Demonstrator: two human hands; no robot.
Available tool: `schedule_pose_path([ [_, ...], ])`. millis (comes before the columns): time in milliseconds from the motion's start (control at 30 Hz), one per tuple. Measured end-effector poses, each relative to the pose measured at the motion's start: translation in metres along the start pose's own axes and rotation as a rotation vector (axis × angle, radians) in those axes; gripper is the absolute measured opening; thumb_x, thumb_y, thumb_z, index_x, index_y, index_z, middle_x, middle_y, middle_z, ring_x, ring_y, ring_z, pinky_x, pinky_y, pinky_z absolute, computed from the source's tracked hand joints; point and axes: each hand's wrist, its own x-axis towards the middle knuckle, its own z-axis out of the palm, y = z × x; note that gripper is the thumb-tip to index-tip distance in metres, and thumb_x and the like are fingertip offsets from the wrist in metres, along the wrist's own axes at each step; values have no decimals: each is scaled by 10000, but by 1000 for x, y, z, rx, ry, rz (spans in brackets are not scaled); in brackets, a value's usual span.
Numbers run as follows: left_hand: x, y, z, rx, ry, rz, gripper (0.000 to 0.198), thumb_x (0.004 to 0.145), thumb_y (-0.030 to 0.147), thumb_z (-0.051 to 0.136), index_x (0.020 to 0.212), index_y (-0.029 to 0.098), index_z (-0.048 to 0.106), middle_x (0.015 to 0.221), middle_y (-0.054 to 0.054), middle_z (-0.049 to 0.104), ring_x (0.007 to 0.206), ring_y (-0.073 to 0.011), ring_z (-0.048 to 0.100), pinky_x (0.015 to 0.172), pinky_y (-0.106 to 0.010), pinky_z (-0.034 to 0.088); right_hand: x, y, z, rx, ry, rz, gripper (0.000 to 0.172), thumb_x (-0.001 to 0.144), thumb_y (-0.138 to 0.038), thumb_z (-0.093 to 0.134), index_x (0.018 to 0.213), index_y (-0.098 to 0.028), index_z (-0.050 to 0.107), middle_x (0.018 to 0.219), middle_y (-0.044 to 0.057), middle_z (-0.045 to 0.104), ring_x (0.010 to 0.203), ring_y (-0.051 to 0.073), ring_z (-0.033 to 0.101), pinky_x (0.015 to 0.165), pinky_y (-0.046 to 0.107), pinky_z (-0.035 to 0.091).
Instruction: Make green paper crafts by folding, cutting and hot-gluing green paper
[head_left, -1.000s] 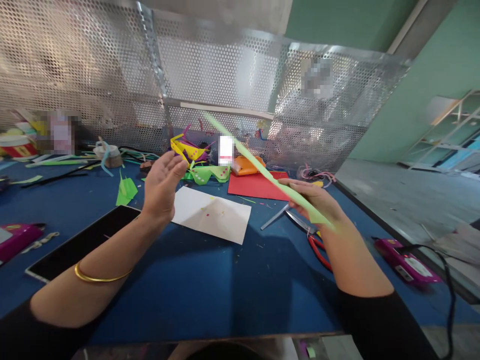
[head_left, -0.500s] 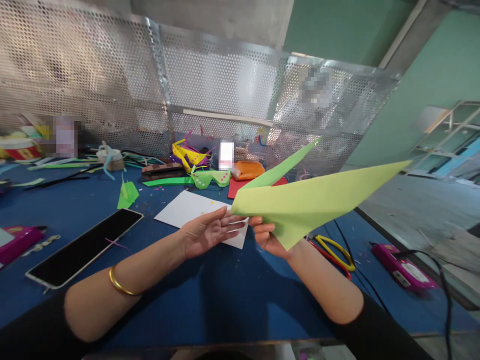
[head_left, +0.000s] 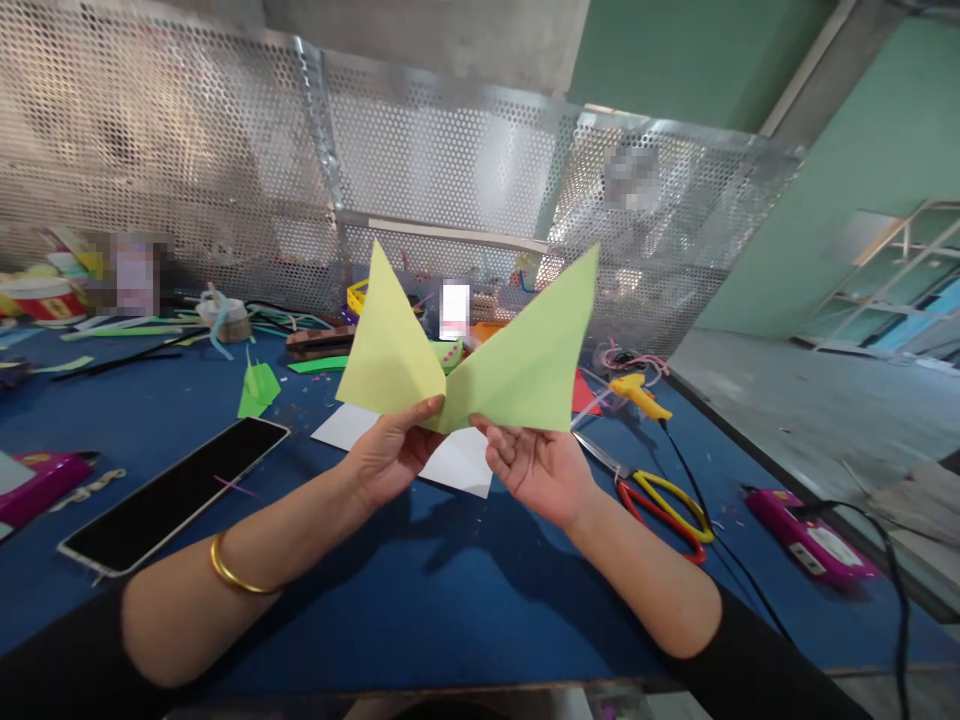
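A light green sheet of paper (head_left: 517, 350), cut and folded into two pointed wings, is held up above the table with its points upward. My left hand (head_left: 394, 450) pinches it at the lower middle by the fold, thumb on the near face. My right hand (head_left: 544, 470) grips the lower edge of the right wing with its fingers curled; its thumb is hidden by the paper. Below and behind my hands lies a white sheet (head_left: 461, 465), partly covered. A small green folded paper piece (head_left: 260, 388) rests to the left.
Scissors with red and yellow handles (head_left: 667, 510) lie at the right, near a yellow glue gun (head_left: 641, 397) and a magenta device with a cable (head_left: 810, 540). A phone (head_left: 180, 495) lies at the left. Paper strips and a red-and-white cup (head_left: 45, 300) stand along the perforated metal screen (head_left: 442, 150).
The green paper has swung from the right to the middle and spread into two wings facing me. My left hand, open before, has taken hold of its middle.
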Motion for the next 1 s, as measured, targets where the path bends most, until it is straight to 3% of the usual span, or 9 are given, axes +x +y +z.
schedule_pose_path([
  [100,0,0,0,12,41,76,291,744,77,710,1012,190,690,942,-12,763,944,-174,692,816,-225,573,3,4,0,-23,-17,-56,308,906,-232,396,954,-125,681,975,113,738,740,143,677,748,291,542],
  [200,1,-3,-1,-11,99,149,403,727,36,718,1087,208,663,997,-4,754,1015,-177,673,834,-222,571,3,10,-1,-160,-57,-179,136,751,-124,595,815,-162,708,805,34,740,629,117,622,706,268,526],
  [267,1,-5,-1,-14,145,148,427,725,39,724,1105,222,653,983,1,754,1010,-188,676,815,-235,582,3,15,0,-262,-68,-244,166,662,-69,668,789,-160,721,777,10,724,633,113,611,710,264,512],
  [367,-1,-11,1,-28,209,137,419,713,22,727,1087,197,653,946,-24,754,933,-199,697,776,-266,601,3,23,3,-379,27,-362,83,626,-160,774,679,-160,710,667,-11,675,601,113,576,655,263,491],
  [467,-5,-18,5,-35,243,144,379,709,-8,713,1049,152,656,941,-60,746,829,-185,706,723,-279,615,5,33,4,-374,147,-453,157,580,-213,832,647,-190,693,635,-37,661,642,115,579,646,247,482],
  [567,-9,-25,6,-16,237,129,349,704,0,723,1014,150,665,941,-55,737,736,-163,698,619,-256,610,8,39,4,-299,222,-456,331,557,-237,854,859,-218,721,868,-13,733,768,156,647,676,275,500],
  [633,-10,-28,5,3,228,109,337,694,6,739,995,143,671,928,-58,734,685,-151,687,566,-239,595,9,38,4,-280,257,-441,385,583,-282,846,940,-216,716,908,6,741,738,170,671,642,286,499],
  [1000,-5,-35,-4,51,230,39,215,695,-17,720,864,108,670,794,-48,727,608,-122,667,566,-222,596,13,32,-1,-318,350,-466,344,560,-308,848,849,-181,712,745,-4,738,608,154,664,582,265,483],
])
